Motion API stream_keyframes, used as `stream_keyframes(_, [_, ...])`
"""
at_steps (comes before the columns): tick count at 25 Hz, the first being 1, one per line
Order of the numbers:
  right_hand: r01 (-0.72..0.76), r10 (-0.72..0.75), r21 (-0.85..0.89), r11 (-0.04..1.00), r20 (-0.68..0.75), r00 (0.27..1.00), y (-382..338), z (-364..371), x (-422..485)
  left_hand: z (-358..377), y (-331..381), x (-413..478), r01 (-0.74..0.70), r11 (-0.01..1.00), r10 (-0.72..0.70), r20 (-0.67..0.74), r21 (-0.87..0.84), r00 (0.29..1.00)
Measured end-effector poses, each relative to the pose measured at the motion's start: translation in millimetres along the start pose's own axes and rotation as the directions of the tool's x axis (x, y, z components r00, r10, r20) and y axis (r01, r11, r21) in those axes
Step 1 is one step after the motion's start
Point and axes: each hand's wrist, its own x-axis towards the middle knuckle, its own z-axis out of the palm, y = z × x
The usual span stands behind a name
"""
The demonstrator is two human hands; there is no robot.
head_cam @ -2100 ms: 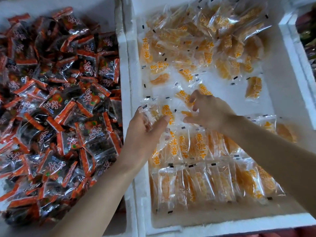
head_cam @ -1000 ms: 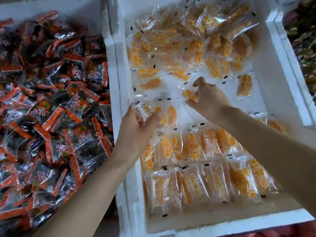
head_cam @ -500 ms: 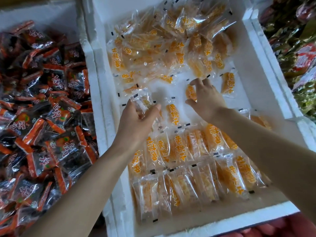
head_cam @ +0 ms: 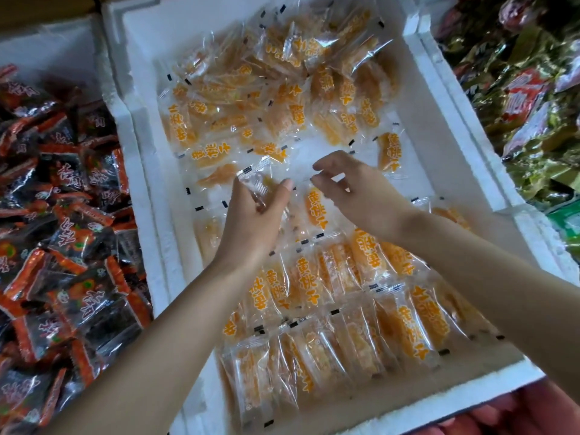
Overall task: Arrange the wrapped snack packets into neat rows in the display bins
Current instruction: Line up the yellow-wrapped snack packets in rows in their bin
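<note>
Nearest is the thick front rim of the white foam bin (head_cam: pixel 408 416), with a strip of shaded floor just behind it. On that floor lie two rows (head_cam: pixel 314 350) of clear-wrapped orange fruit pieces. They overlap like tiles and run left to right, the second row touching the back of the first. Just beyond them a flat packet (head_cam: pixel 315 208) lies between the two hands.

The left hand (head_cam: pixel 251 221) reaches in past the bin's left wall, thumb and fingers curled round a small bunch (head_cam: pixel 255 186) of wrapped pieces held above the floor. The right hand (head_cam: pixel 357 193) hovers beside it with its fingers loosely bent. Its thumb and forefinger tips are close but apart, and whether they pinch a clear wrapper edge I cannot tell.

Beyond the hands is bare white floor, then a loose heap (head_cam: pixel 282 83) of the same snacks against the far wall. A stray (head_cam: pixel 389 152) lies at the heap's right edge.

To the left, a second bin (head_cam: pixel 47 48) is piled with dark packets (head_cam: pixel 62 230) edged in red. To the right, past the rim, lie green-gold foil packs (head_cam: pixel 533 136).
</note>
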Motion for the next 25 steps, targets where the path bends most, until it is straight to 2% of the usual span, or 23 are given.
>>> stream_keyframes(1, [-0.033, 0.028, 0.161, 0.986, 0.035, 0.999, -6, -3, -7, 9, 6, 2, -0.024, 0.999, 0.024, 0.024, -0.033, 0.999])
stream_keyframes(2, [-0.057, 0.039, 0.234, 0.971, 0.08, 0.996, -11, -5, -13, 18, 13, 3, -0.042, 0.997, 0.046, 0.054, -0.057, 0.998])
stream_keyframes(4, [-0.056, 0.033, 0.23, 0.972, 0.104, 0.994, -9, -8, -19, 37, 27, 2, -0.01, 0.995, 0.022, 0.117, -0.101, 0.993])
stream_keyframes(7, [-0.146, 0.157, 0.346, 0.927, -0.003, 0.988, 10, -21, -10, 57, 37, 6, 0.074, 0.968, -0.029, 0.186, -0.239, 0.982])
stream_keyframes(9, [-0.214, 0.274, 0.411, 0.886, -0.091, 0.958, 28, -33, 2, 62, 36, 15, 0.092, 0.965, -0.057, 0.143, -0.247, 0.988])
stream_keyframes(10, [-0.243, 0.308, 0.38, 0.893, -0.122, 0.943, 37, -38, 9, 64, 33, 21, 0.095, 0.979, -0.077, 0.104, -0.179, 0.992])
stream_keyframes(12, [-0.296, 0.327, 0.206, 0.933, -0.141, 0.934, 52, -44, 19, 69, 28, 32, 0.078, 0.996, -0.074, 0.085, -0.046, 0.994])
stream_keyframes(14, [-0.318, 0.317, 0.009, 0.948, -0.097, 0.943, 56, -44, 27, 75, 27, 42, 0.001, 1.0, -0.003, 0.134, 0.019, 0.991])
stream_keyframes(16, [-0.274, 0.28, -0.19, 0.943, 0.005, 0.96, 56, -45, 30, 79, 25, 48, -0.127, 0.977, 0.09, 0.207, 0.172, 0.974])
stream_keyframes(19, [-0.208, 0.24, -0.351, 0.913, 0.05, 0.969, 54, -48, 29, 77, 16, 52, -0.357, 0.817, 0.227, 0.317, 0.454, 0.921])
stream_keyframes(22, [-0.113, 0.146, -0.367, 0.923, 0.063, 0.987, 55, -46, 28, 66, 5, 54, -0.563, 0.452, 0.314, 0.467, 0.692, 0.827])
stream_keyframes(23, [-0.086, 0.13, -0.383, 0.92, 0.09, 0.987, 55, -43, 28, 63, 3, 55, -0.595, 0.382, 0.301, 0.514, 0.707, 0.803])
stream_keyframes(25, [-0.072, 0.127, -0.403, 0.912, 0.111, 0.986, 54, -41, 27, 59, 1, 56, -0.616, 0.368, 0.265, 0.556, 0.697, 0.787])
